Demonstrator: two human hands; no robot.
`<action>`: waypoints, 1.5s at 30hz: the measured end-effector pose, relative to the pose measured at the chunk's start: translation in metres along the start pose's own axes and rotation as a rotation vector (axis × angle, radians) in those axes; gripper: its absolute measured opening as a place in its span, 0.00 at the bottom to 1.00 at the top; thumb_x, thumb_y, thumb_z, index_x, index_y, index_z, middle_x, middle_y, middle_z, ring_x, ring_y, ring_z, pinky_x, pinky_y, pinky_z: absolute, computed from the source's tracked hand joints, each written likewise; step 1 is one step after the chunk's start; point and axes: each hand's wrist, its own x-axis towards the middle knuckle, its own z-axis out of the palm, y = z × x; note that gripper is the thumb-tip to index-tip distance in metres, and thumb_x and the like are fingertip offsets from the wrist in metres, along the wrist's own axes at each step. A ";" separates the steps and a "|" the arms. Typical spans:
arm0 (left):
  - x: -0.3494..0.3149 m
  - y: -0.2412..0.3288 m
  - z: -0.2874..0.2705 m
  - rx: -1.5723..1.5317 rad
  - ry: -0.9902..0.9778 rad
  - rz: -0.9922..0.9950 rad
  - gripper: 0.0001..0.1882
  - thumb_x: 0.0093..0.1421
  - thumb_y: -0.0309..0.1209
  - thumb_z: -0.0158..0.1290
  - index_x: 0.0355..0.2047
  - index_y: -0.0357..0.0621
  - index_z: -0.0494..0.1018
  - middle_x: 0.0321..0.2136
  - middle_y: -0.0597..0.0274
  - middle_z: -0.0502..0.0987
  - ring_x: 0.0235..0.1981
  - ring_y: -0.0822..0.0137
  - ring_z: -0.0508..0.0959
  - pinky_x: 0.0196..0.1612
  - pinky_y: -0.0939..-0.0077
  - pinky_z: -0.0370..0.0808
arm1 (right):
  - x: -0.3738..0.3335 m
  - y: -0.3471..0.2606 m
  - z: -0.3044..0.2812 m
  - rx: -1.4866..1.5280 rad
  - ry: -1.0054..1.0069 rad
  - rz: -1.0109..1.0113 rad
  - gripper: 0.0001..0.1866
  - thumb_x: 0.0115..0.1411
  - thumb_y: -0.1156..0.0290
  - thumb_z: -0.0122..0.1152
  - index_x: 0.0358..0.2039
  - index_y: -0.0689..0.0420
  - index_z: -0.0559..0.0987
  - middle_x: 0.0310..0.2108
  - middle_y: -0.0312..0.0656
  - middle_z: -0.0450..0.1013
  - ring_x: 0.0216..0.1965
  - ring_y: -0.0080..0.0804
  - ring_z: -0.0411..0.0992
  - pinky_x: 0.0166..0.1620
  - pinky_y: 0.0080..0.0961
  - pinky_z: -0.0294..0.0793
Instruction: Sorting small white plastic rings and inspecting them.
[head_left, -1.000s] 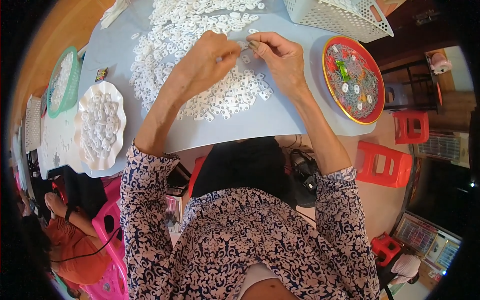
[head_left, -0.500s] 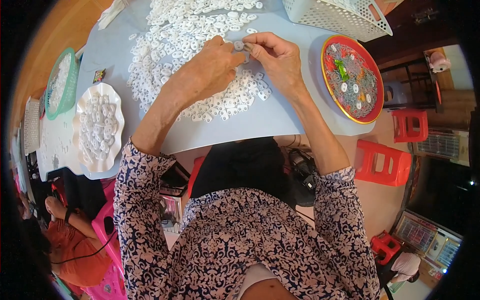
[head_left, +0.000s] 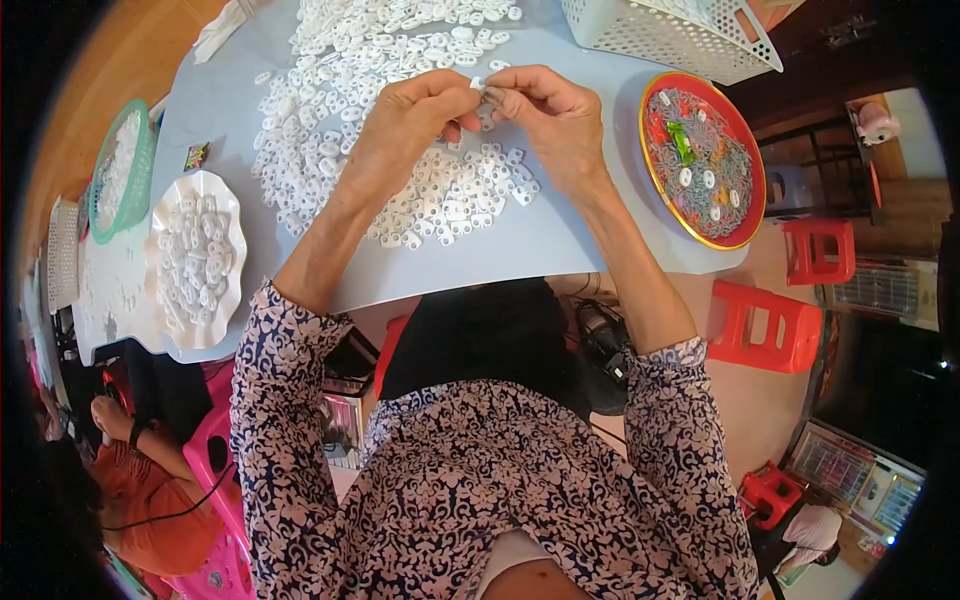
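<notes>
My left hand (head_left: 415, 120) is closed in a pinch over the table, with a small white plastic piece (head_left: 477, 82) at its thumb and fingertip. Right beside it, my right hand (head_left: 555, 115) also pinches, its fingertips meeting the left ones. What the right fingers hold is too small to make out. Under and around the hands lie many loose white plastic pieces (head_left: 455, 195) with dark holes, spread over the pale blue-grey table (head_left: 600, 235). Part of this spread is hidden by my left hand and forearm.
At right, a red gold-rimmed tray (head_left: 758, 190) holds grey metal bits, several white pieces and a green wrapper. A wavy white dish (head_left: 238, 255) of assembled-looking pieces stands left, near a green basket (head_left: 140, 185). A perforated grey basket (head_left: 660, 45) sits far right; red stools (head_left: 765, 325) stand beyond.
My left hand has drawn back from its flat reach and curled into a pinch against the right fingertips. The white piece has risen slightly and turned. My right hand has barely moved.
</notes>
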 end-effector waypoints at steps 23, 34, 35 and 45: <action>-0.002 0.004 0.002 0.204 -0.031 0.126 0.13 0.59 0.33 0.46 0.22 0.40 0.73 0.17 0.68 0.71 0.21 0.78 0.67 0.28 0.82 0.66 | 0.000 -0.006 0.003 -0.095 0.027 -0.042 0.08 0.58 0.79 0.56 0.39 0.62 0.77 0.31 0.37 0.75 0.30 0.19 0.73 0.36 0.16 0.75; -0.001 -0.002 0.001 0.220 -0.030 0.154 0.13 0.60 0.34 0.47 0.23 0.40 0.73 0.16 0.68 0.70 0.20 0.79 0.67 0.25 0.82 0.65 | -0.001 -0.005 0.000 -0.065 0.019 -0.044 0.05 0.58 0.76 0.57 0.34 0.63 0.78 0.26 0.35 0.74 0.27 0.17 0.70 0.32 0.14 0.71; -0.001 -0.002 0.001 0.206 -0.041 0.139 0.13 0.60 0.34 0.47 0.23 0.40 0.73 0.16 0.68 0.71 0.20 0.79 0.67 0.26 0.83 0.65 | -0.001 -0.005 -0.001 -0.057 0.011 -0.043 0.05 0.58 0.76 0.57 0.32 0.64 0.78 0.24 0.34 0.74 0.26 0.16 0.69 0.30 0.13 0.70; -0.001 -0.006 0.005 0.188 -0.061 0.172 0.11 0.60 0.33 0.50 0.23 0.42 0.75 0.17 0.70 0.73 0.20 0.81 0.65 0.24 0.84 0.63 | -0.001 -0.003 -0.001 -0.023 0.017 -0.006 0.06 0.59 0.74 0.57 0.29 0.64 0.77 0.22 0.34 0.73 0.23 0.15 0.66 0.28 0.12 0.67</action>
